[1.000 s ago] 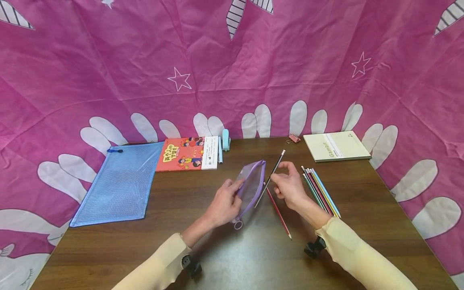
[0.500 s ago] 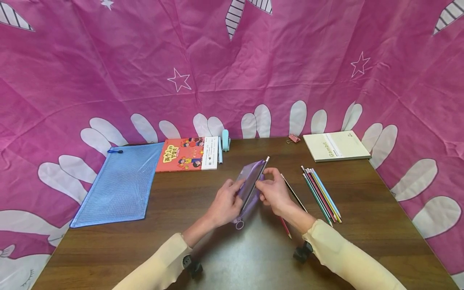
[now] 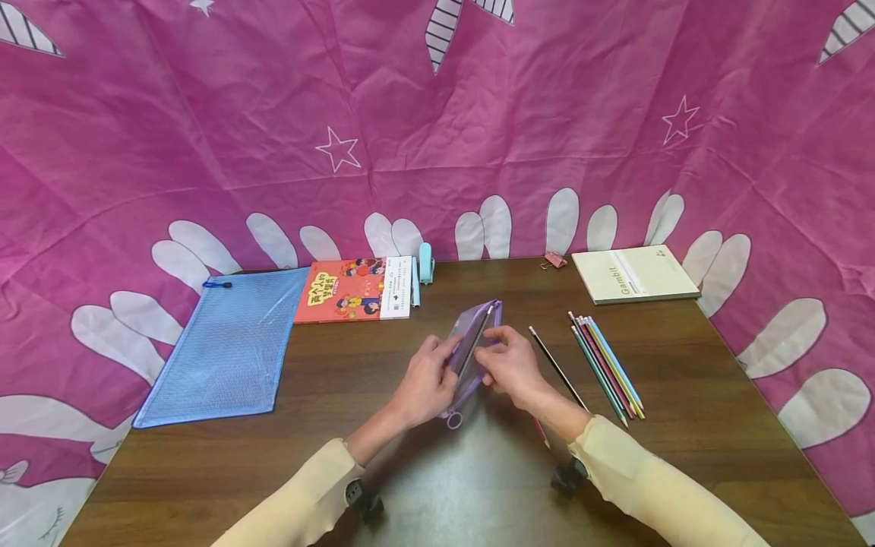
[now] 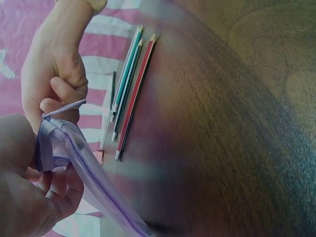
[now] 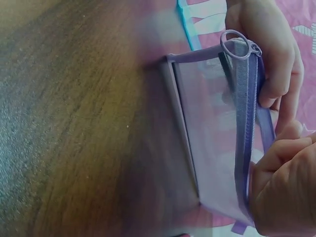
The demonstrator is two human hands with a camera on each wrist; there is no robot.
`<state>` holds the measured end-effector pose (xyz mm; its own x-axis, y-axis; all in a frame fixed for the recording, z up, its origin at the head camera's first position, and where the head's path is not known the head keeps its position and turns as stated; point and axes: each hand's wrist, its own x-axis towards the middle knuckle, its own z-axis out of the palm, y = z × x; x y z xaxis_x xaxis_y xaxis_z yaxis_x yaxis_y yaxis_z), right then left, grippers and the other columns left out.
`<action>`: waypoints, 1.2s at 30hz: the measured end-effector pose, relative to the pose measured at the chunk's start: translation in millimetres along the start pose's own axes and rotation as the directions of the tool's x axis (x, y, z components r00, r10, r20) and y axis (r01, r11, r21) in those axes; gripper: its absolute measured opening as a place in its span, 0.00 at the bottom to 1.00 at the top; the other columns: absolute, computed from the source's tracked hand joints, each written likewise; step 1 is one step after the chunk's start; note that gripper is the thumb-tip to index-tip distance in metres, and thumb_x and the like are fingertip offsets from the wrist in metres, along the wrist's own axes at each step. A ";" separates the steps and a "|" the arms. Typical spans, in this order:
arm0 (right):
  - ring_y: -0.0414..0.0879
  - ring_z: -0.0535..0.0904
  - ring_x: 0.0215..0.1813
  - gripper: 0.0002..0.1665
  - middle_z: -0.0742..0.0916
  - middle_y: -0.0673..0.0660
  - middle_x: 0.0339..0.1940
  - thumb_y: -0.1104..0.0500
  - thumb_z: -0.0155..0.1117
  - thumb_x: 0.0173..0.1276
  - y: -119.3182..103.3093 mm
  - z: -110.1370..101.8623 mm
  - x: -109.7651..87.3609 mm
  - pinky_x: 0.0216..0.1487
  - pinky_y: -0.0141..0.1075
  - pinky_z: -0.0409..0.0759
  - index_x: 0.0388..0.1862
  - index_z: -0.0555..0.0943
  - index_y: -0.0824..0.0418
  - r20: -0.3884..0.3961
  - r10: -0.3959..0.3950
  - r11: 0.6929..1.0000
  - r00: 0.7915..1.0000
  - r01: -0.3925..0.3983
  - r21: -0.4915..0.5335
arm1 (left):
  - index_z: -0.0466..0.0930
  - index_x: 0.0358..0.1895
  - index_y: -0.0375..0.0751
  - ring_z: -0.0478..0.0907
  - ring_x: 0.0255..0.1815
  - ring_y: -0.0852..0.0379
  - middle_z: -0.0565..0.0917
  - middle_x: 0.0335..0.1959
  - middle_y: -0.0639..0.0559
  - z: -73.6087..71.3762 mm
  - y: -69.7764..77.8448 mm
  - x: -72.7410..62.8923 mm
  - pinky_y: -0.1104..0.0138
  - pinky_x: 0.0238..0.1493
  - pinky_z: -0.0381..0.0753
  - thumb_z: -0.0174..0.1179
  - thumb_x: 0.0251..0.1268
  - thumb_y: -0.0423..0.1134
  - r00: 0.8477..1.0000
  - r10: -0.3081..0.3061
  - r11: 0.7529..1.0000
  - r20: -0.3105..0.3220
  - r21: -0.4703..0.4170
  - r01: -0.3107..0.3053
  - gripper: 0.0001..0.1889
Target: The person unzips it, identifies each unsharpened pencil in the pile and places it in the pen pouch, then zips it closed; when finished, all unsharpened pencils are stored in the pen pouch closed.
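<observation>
My left hand (image 3: 427, 380) grips a translucent purple zip pouch (image 4: 94, 173) by its side, with the zip opening facing right. At that opening is my right hand (image 3: 513, 365), its thumb and finger pinching a dark pencil (image 3: 483, 325) that lies slanted within the pouch's mouth. The right fingers partly cover the pencil. In the right wrist view, a purple ring pull (image 5: 235, 44) hangs at the pouch's corner, and a dark strip shows along its lower edge. Beside the right forearm lie a black pencil (image 3: 557, 366) and a red pencil (image 3: 542, 431), the latter mostly hidden beneath the arm.
Several coloured pencils (image 3: 607, 368) lie together at the right. Behind them are a cream notebook (image 3: 636, 273) and a pink binder clip (image 3: 554, 260). A blue mesh zip bag (image 3: 222, 349), a red book (image 3: 352, 290) and a light-blue stapler (image 3: 426, 264) occupy the left and back.
My right hand has brought the dark pencil leftward to the pouch and lowered it into the opening. The left hand keeps its hold on the pouch in about the same spot.
</observation>
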<state>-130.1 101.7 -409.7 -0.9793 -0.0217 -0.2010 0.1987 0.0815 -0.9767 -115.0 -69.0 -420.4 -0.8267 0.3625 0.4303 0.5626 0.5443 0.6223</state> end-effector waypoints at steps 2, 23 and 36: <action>0.39 0.72 0.16 0.27 0.83 0.61 0.34 0.70 0.60 0.61 -1.0 -1.1 -0.7 0.13 0.28 0.65 0.61 0.73 0.70 0.002 -0.018 1.000 1.000 0.018 -0.005 | 0.76 0.63 0.27 0.70 0.31 0.56 0.74 0.36 0.45 0.0 -0.2 0.0 0.67 0.28 0.74 0.55 0.54 0.22 1.000 0.004 1.000 -0.010 0.009 -0.004 0.28; 0.46 0.80 0.18 0.06 0.81 0.52 0.16 0.65 0.63 0.62 -9.9 -150.6 24.1 0.20 0.37 0.75 0.35 0.82 0.68 0.243 -0.086 0.677 0.966 0.236 -0.698 | 0.75 0.62 0.23 0.71 0.32 0.55 0.75 0.38 0.41 -0.8 -2.9 -0.3 0.66 0.31 0.77 0.53 0.53 0.22 1.000 0.020 1.000 -0.015 -0.006 -0.020 0.28; 0.44 0.82 0.16 0.06 0.81 0.52 0.13 0.68 0.63 0.62 6.4 -179.5 25.4 0.22 0.38 0.80 0.36 0.80 0.71 0.218 -0.058 0.566 0.974 0.212 -0.797 | 0.74 0.63 0.24 0.70 0.30 0.57 0.74 0.37 0.43 0.1 -2.5 -0.7 0.67 0.28 0.76 0.53 0.54 0.22 1.000 0.015 1.000 -0.012 -0.022 -0.015 0.28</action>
<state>-160.4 280.5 -407.5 -0.9574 -0.2434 -0.1554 -0.1254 0.8352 -0.5354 -115.9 -70.6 -422.3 -0.8180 0.3612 0.4476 0.5751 0.5221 0.6298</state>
